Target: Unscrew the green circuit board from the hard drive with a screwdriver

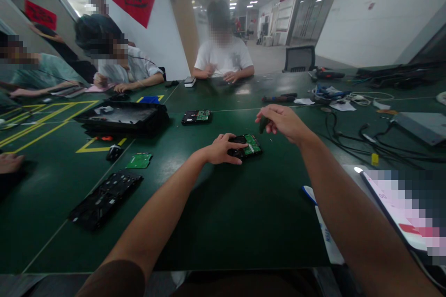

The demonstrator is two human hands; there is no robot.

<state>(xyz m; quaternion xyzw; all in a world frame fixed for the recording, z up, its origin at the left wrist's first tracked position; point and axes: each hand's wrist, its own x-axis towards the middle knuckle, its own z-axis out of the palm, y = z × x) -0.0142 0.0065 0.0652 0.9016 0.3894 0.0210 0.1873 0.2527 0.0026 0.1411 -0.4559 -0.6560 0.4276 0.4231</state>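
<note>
Under left hand (221,150), drive (253,145) crosswise

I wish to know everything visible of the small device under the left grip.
The small device looks like a hard drive: flat, roughly rectangular, black at left, with a green circuit board at right. Its material is unclear. It lies slightly angled on the dark green table, board side up. The left grip covers part of it, fingers spread, one reaching onto the board.
</note>
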